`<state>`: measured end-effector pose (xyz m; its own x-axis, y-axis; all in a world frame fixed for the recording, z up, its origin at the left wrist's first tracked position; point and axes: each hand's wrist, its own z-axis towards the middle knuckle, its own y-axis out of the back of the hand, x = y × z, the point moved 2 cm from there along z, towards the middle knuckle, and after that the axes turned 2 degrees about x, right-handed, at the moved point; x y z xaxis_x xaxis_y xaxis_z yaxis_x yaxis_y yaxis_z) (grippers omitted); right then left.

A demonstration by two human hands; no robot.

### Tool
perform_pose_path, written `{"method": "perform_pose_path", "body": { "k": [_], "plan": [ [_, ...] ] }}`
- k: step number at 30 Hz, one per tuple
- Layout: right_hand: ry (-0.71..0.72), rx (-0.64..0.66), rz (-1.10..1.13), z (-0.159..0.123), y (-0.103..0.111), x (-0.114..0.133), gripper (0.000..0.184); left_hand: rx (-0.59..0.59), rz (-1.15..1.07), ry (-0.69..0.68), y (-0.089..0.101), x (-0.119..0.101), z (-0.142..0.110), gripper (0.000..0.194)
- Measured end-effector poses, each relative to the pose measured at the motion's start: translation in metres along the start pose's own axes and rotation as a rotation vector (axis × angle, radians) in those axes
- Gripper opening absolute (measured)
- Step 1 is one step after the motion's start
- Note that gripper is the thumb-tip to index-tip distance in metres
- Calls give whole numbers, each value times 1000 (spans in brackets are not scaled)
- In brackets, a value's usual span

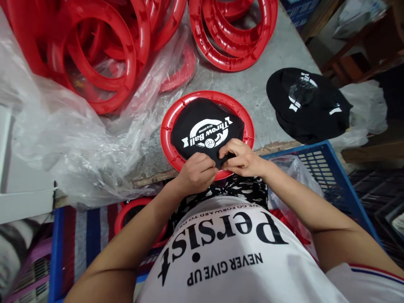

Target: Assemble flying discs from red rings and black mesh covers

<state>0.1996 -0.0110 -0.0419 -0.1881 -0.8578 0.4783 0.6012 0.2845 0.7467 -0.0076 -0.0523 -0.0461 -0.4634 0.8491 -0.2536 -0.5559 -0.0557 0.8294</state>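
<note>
A red plastic ring (168, 139) rests on the grey table, its near edge close to my body. Inside it lies a black fabric disc (184, 122) with white "Throw Ball" print. My left hand (198, 171) is closed, fingertips pinching the fabric's near edge by the ring's rim. Just to its right, my right hand (241, 159) also pinches the black fabric, with its fingers curled at the rim. The exact bit of cloth between the fingertips is partly hidden.
Many red rings (126, 50) lie in clear plastic wrapping (78, 143) at the left. More stacked rings (233, 63) sit at the back. Black printed fabric discs (311, 113) lie at the table's right. Blue crates (344, 185) flank my body.
</note>
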Motion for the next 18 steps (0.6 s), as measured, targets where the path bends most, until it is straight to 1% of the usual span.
{"method": "perform_pose_path", "body": {
  "k": [6,10,15,18],
  "plan": [
    [-19,27,-14,-1,0,0,17,40,-21,17,-2,1,-2,14],
    [-8,14,-12,-1,-1,0,18,36,-23,2,-1,1,0,14],
    [-11,34,-20,-1,-1,-1,18,13,7,-27,1,0,1,12],
    [-7,40,-30,-1,-1,-2,19,32,-7,-16,0,1,1,13]
  ]
}}
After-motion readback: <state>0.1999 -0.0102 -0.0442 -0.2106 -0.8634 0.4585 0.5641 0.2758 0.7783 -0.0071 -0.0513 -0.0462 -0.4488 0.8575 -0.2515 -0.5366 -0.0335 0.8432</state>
